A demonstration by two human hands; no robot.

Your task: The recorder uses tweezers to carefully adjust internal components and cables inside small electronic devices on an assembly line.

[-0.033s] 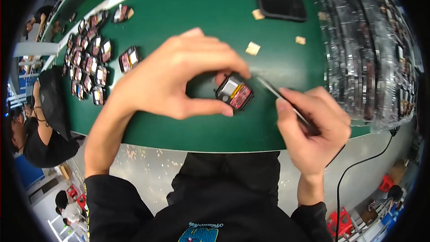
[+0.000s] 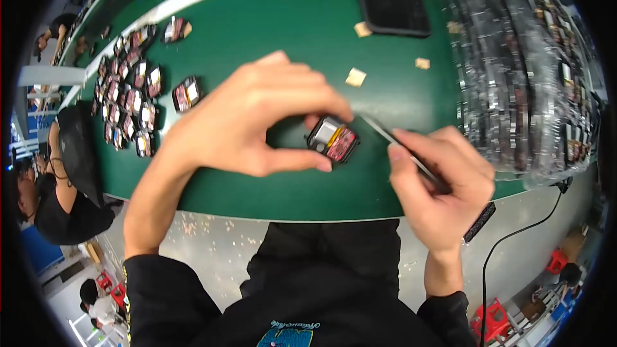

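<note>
My left hand (image 2: 257,115) is closed round a small square watch-like device (image 2: 332,140), thumb on its near side and fingers on its far side. The device lies back-open on the green table, showing a silver block, a yellow strip and a reddish circuit board. In my right hand (image 2: 443,183) are slim metal tweezers (image 2: 405,151), pinched between thumb and fingers. Their tip points up and left and stays a little apart from the device's right side. Left of my left hand sits another open device (image 2: 187,94) of the same kind.
Several similar devices (image 2: 132,99) cluster at the table's left. Small tan squares (image 2: 355,77) lie beyond my hands, near a black phone-like slab (image 2: 393,0). Stacked clear plastic trays (image 2: 514,77) fill the right side. A person's arm (image 2: 63,180) is at the far left.
The whole view has shifted slightly. More of a dark textured object shows below my right hand. Both hands keep their grips, and the tweezers stay about as far from the device.
</note>
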